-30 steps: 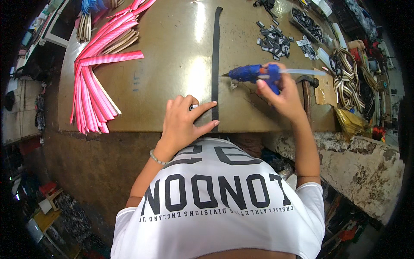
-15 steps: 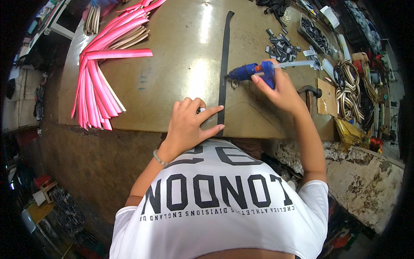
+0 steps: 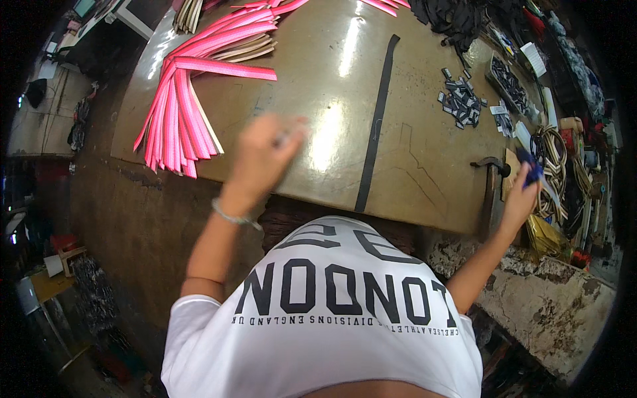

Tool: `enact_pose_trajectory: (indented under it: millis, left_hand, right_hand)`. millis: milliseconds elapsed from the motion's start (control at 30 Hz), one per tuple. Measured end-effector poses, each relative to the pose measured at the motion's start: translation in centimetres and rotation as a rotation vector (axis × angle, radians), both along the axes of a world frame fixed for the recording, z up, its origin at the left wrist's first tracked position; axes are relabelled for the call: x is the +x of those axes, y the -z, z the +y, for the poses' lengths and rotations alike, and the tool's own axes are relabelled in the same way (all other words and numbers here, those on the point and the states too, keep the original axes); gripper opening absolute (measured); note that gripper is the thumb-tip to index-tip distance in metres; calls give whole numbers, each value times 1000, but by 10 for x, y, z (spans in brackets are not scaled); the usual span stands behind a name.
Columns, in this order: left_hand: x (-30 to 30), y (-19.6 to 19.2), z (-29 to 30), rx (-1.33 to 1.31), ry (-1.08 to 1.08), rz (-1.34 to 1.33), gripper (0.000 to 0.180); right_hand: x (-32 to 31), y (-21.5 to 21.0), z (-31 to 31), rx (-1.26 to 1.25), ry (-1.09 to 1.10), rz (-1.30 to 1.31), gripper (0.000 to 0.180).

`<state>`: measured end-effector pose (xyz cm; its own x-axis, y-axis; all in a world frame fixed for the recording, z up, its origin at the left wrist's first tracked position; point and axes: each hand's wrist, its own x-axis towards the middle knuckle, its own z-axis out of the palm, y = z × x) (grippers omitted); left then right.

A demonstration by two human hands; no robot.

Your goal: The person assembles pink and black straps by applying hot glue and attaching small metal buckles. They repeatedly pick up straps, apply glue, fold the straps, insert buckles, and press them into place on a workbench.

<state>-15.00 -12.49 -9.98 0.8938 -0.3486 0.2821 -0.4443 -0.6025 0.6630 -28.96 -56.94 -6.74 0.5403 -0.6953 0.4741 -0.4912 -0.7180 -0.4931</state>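
Note:
A long black strap [image 3: 377,126] lies straight across the brown worktable [image 3: 318,79], its near end at the front edge. My left hand [image 3: 265,156] hovers blurred above the table, left of the strap, between it and a fan of pink straps [image 3: 182,113]; whether it holds anything is unclear. My right hand [image 3: 521,192] is far to the right past the table's corner, shut on a blue glue gun [image 3: 531,167] beside a hammer [image 3: 491,182].
A pile of small dark metal buckles [image 3: 461,103] sits on the right of the table. A tray of parts [image 3: 511,79], coiled cords [image 3: 554,149] and black material [image 3: 458,16] crowd the right and far side. Cluttered floor lies to the left.
My left hand has lifted off the strap's near end and swung left. My right hand has carried the blue glue gun from over the strap out to the table's right side.

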Motion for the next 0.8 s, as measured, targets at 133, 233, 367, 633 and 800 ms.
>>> enact_pose_trajectory:
  millis: [133, 233, 367, 633, 800]
  left_hand:
    - [93, -26, 101, 135, -504, -344, 34]
    - [131, -13, 155, 352, -630, -401, 43]
    - [147, 15, 173, 398, -653, -304, 45]
    - [125, -62, 117, -79, -333, 134, 25]
    - [26, -118, 5, -330, 174, 88, 15]
  right_hand:
    - [-51, 37, -61, 108, 277, 291, 68]
    - [-89, 23, -45, 6, 342, 544, 80]
    - [-80, -33, 19, 539, 246, 481, 70]
    - [2, -58, 113, 342, -341, -133, 32]
    - [61, -77, 161, -74, -813, -404, 31]
